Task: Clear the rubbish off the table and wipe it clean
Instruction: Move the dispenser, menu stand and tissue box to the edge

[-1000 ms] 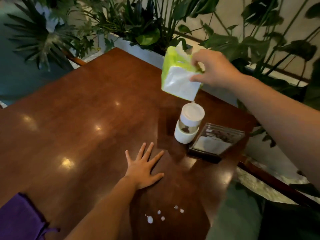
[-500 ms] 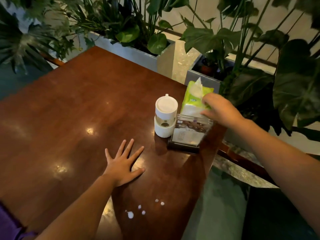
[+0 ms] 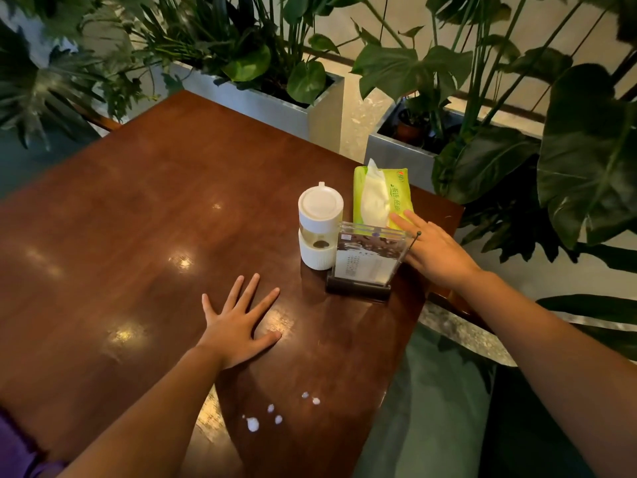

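A green tissue pack [image 3: 396, 191] lies flat near the far right corner of the brown wooden table [image 3: 138, 219], a white tissue poking from its top. My right hand [image 3: 434, 250] hovers just in front of it, fingers spread, fingertips at the pack's near edge, holding nothing. My left hand [image 3: 238, 322] rests flat on the tabletop with fingers apart. Several white droplets [image 3: 275, 412] spot the wood near the front edge, below my left hand.
A white lidded dispenser [image 3: 319, 225] stands left of the pack. A clear acrylic sign holder [image 3: 365, 260] on a dark base stands in front of it. Metal planters [image 3: 275, 105] with large leaves line the far and right sides. A purple cloth [image 3: 13, 453] shows at bottom left.
My right hand carried the tissue pack down from the air, laid it on the table behind the sign holder and let go. My left hand stayed flat on the wood.
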Motion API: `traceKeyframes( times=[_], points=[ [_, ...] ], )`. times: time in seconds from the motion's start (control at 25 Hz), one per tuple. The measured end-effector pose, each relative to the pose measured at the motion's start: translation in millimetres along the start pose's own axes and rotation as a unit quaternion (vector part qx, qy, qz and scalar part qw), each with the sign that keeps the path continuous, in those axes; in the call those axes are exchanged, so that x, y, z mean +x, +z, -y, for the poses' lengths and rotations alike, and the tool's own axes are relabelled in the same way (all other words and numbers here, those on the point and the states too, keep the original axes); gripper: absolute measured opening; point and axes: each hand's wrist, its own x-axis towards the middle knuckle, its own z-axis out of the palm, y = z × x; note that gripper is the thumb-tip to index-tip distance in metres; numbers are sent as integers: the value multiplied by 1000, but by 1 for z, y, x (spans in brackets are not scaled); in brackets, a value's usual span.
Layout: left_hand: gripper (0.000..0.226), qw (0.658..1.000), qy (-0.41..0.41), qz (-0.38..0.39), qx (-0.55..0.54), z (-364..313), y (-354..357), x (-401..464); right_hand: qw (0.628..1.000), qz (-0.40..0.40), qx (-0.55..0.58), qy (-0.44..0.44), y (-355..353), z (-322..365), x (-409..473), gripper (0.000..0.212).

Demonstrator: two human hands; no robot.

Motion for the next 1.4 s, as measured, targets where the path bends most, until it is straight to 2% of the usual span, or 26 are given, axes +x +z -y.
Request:
traceKeyframes(
  times=[0.2,0.44,0.6,0.72,0.8,0.88,1.12,1.4],
  points=[
    [77,1000,0,26,9,2,-4,2,999,22,-27,6,0,1,-3,55],
    [78,998,-11,58,10,0,-11,3,997,-41,11,60,-4,28,-26,62],
    [78,997,-26,77,-12,-9,-18,1,980,-120,58,147,2,62,-65,37],
    [60,998,-16,40,-47,-18,-33,-12,979,-57,70,181,7,105,-94,22],
    [39,997,-3,-30,-66,-19,-44,-33,989,4,49,137,6,142,-97,21],
    [30,994,-10,-89,-62,-17,-53,-59,996,14,42,77,-4,179,-85,23],
    [27,977,-131,-167,-13,12,-63,-165,997,6,26,-74,-37,301,-48,24],
    [27,924,-301,-233,-42,65,-50,-288,980,23,9,-196,-46,427,-38,25]
  ],
)
